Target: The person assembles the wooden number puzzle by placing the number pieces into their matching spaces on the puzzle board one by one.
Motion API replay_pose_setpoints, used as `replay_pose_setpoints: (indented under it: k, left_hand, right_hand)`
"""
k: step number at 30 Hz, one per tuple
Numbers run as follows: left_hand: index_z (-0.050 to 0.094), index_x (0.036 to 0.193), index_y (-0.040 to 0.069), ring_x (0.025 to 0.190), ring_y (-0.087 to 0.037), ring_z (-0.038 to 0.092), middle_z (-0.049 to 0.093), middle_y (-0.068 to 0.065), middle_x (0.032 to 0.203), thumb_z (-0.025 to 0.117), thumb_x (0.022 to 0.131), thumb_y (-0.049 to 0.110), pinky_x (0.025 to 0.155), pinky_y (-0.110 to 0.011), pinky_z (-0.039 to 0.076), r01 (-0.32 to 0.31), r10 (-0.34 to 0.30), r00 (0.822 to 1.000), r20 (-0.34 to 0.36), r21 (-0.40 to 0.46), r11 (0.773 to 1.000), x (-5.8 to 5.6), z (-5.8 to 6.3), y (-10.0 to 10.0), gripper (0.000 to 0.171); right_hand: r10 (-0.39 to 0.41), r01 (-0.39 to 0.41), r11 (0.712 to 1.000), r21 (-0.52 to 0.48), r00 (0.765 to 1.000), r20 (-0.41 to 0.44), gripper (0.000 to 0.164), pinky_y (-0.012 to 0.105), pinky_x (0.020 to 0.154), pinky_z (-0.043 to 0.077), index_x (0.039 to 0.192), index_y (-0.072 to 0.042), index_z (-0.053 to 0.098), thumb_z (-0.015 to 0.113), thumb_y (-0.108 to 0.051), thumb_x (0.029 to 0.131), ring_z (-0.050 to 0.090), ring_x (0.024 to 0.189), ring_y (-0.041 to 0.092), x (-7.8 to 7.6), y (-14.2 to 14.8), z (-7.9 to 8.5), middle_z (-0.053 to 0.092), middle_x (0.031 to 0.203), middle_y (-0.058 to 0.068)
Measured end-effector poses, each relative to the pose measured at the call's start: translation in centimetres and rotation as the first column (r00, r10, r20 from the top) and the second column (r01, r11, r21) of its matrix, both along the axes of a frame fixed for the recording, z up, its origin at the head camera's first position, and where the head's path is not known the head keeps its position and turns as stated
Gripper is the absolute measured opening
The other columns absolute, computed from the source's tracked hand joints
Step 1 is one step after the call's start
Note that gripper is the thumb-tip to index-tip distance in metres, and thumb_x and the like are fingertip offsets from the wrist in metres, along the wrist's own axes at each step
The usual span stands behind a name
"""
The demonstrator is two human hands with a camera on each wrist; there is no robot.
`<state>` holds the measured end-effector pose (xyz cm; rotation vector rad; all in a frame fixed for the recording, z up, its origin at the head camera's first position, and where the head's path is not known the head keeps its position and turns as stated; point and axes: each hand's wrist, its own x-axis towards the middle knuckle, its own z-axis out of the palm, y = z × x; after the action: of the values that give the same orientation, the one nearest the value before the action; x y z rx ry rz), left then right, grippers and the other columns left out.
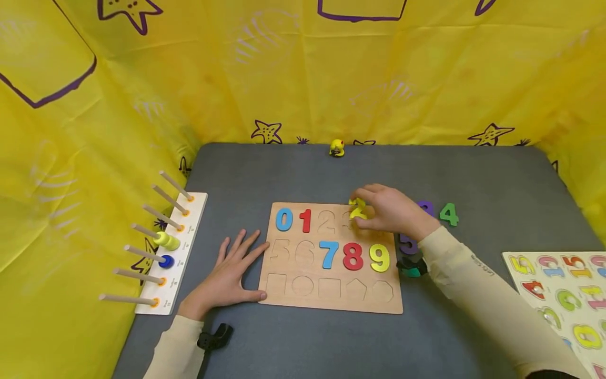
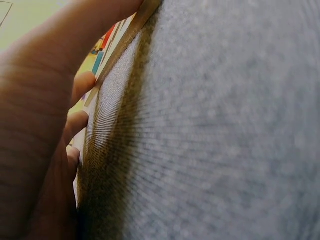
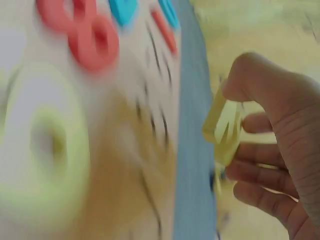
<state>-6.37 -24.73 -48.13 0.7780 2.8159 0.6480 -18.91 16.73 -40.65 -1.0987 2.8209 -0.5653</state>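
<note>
A wooden number board (image 1: 293, 295) lies on the dark table, with a blue 0 (image 1: 284, 219), a red 1 (image 1: 305, 220), a blue 7 (image 1: 329, 254), a red 8 (image 1: 353, 256) and a yellow 9 (image 1: 380, 258) in their outlines. My left hand (image 1: 230, 279) rests spread at the board's left edge, thumb and fingertips touching it. Above the board's upper right part, my right hand (image 1: 390, 210) pinches a yellow number piece (image 3: 223, 120) between thumb and fingers, which cover part of its shape. The outlines of 2 and 5 are bare.
Right of the board lie a green 4 (image 1: 449, 215), a purple 5 (image 1: 408, 244) and another purple piece (image 1: 425, 207), partly behind the right hand. A peg stand (image 1: 189, 247) stands at left, a second number board (image 1: 544, 310) at right. A small yellow figure (image 1: 336, 148) sits at the back.
</note>
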Motion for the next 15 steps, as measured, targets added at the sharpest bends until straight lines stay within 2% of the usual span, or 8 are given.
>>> replay_pose_setpoints:
  k: [4, 7, 11, 15]
  left_hand:
    - [0.03, 0.162, 0.026, 0.154, -0.038, -0.001, 0.011, -0.007, 0.169, 0.076, 0.072, 0.073, 0.116, -0.062, -0.008, 0.0, 0.0, 1.0, -0.007, 0.001, 1.0, 0.0, -0.1, 0.1, 0.112]
    - [0.03, 0.162, 0.025, 0.154, -0.038, -0.001, 0.011, -0.007, 0.169, 0.077, 0.072, 0.073, 0.115, -0.063, -0.007, 0.002, -0.002, 1.0, -0.009, -0.001, 1.0, 0.0, -0.1, 0.1, 0.112]
    - [0.03, 0.162, 0.025, 0.154, -0.038, -0.001, 0.011, -0.006, 0.17, 0.076, 0.072, 0.073, 0.115, -0.063, -0.007, 0.003, -0.003, 1.0, 0.0, -0.009, 1.0, 0.1, -0.1, 0.2, 0.112]
    - [0.03, 0.162, 0.025, 0.154, -0.038, -0.001, 0.011, -0.006, 0.17, 0.077, 0.072, 0.073, 0.115, -0.063, -0.008, -0.006, 0.006, 1.0, 0.002, -0.01, 1.0, 0.3, 0.1, 0.1, 0.112]
  right_hand:
    - [0.033, -0.033, 0.999, -0.003, 0.999, 0.006, 0.041, 0.041, 0.086, 0.055, 0.118, -0.01, 0.069, 0.077, -0.033, 0.085, 0.061, 0.098, 0.025, 0.3, -4.0, -0.8, 0.067, 0.111, 0.006]
    - [0.023, -0.023, 0.999, 0.028, 1.0, 0.022, 0.041, 0.039, 0.085, 0.055, 0.119, -0.01, 0.068, 0.074, -0.033, 0.085, 0.059, 0.099, 0.025, 0.5, -5.9, -1.6, 0.066, 0.111, 0.006]
    - [0.002, -0.005, 0.997, 0.08, 0.999, 0.035, 0.041, 0.037, 0.085, 0.055, 0.119, -0.01, 0.068, 0.072, -0.033, 0.085, 0.057, 0.1, 0.025, 1.0, -7.1, -2.4, 0.066, 0.111, 0.007]
    - [0.015, -0.016, 0.994, 0.105, 1.0, 0.01, 0.039, 0.038, 0.088, 0.054, 0.119, -0.008, 0.069, 0.073, -0.031, 0.088, 0.057, 0.1, 0.026, 1.3, -7.6, -2.8, 0.066, 0.111, 0.009]
